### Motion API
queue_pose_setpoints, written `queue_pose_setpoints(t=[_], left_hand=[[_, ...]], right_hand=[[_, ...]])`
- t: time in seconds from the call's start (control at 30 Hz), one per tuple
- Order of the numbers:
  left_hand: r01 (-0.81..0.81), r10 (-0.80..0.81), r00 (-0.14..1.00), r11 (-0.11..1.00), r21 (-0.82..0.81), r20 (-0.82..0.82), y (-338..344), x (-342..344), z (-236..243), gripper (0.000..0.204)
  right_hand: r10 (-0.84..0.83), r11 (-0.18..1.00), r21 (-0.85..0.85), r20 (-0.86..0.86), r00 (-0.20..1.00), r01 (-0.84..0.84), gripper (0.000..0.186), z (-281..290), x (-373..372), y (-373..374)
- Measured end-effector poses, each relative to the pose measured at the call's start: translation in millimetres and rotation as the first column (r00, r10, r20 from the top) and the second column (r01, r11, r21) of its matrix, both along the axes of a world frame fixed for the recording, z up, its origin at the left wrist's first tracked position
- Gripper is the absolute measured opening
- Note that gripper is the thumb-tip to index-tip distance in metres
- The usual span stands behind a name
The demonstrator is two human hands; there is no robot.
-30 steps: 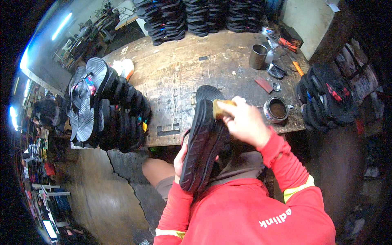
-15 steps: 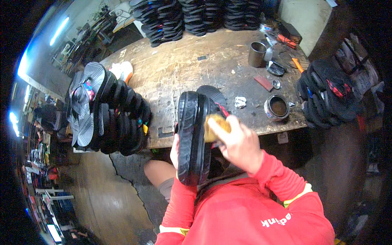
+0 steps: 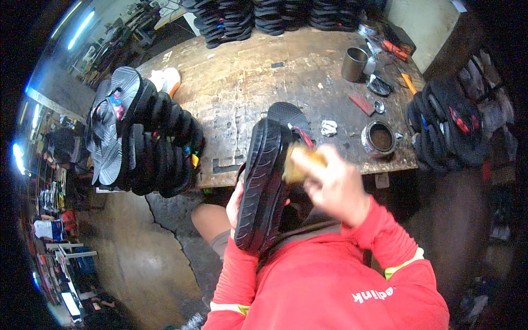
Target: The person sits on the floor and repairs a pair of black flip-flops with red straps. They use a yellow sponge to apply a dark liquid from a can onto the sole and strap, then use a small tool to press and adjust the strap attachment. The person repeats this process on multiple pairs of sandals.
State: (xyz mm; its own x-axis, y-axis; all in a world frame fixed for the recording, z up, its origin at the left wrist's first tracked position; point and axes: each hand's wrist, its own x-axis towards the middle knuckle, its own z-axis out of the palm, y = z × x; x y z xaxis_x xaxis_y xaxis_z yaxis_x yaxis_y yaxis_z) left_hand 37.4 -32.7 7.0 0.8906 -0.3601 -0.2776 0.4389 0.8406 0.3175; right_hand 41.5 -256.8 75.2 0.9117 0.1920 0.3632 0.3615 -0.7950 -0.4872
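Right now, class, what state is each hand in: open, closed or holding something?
Left hand: closed, holding black footwear, fingers partly hidden.
Right hand: closed on a yellowish pad, somewhat blurred.

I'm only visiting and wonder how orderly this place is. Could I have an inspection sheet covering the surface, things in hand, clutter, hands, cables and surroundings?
Surface: wooden table, scuffed and stained.
Things in hand: black footwear; yellowish pad, motion-blurred, so contact with the footwear is unclear.
Clutter: open can with brown contents, metal cup, red block and crumpled white scrap, all right of the footwear; left pile of sandals, right pile of sandals, rear piles of sandals.
Hands: left hand grips the footwear; right hand holds the pad.
Cables: nothing seen clearly.
Surroundings: cracked floor; lit lamp at upper left.
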Motion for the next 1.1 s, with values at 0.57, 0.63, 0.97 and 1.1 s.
queue_pose_setpoints(t=[0.57, 0.63, 0.97, 1.1], left_hand=[[0.063, -0.036, 0.984, 0.986, -0.151, 0.176, 19, 49, -27, 0.071], [0.028, -0.005, 0.983, 0.992, -0.119, 0.184, 17, 48, -26, 0.069], [0.083, -0.053, 0.975, 0.988, -0.134, 0.218, -4, 24, -12, 0.057], [-0.029, 0.006, 0.985, 0.991, 0.133, 0.174, -20, -1, -9, 0.058]], right_hand=[[0.443, 0.877, 0.264, -0.114, 0.889, -0.402, 0.069, 5, -58, 31], [0.156, 0.978, 0.153, -0.067, 0.985, -0.145, 0.071, 6, -49, 26], [0.223, 0.969, 0.098, 0.033, 0.974, -0.225, 0.081, -9, -29, 45], [0.03, 0.996, 0.073, 0.159, 0.987, -0.042, 0.075, -11, 4, 29]])
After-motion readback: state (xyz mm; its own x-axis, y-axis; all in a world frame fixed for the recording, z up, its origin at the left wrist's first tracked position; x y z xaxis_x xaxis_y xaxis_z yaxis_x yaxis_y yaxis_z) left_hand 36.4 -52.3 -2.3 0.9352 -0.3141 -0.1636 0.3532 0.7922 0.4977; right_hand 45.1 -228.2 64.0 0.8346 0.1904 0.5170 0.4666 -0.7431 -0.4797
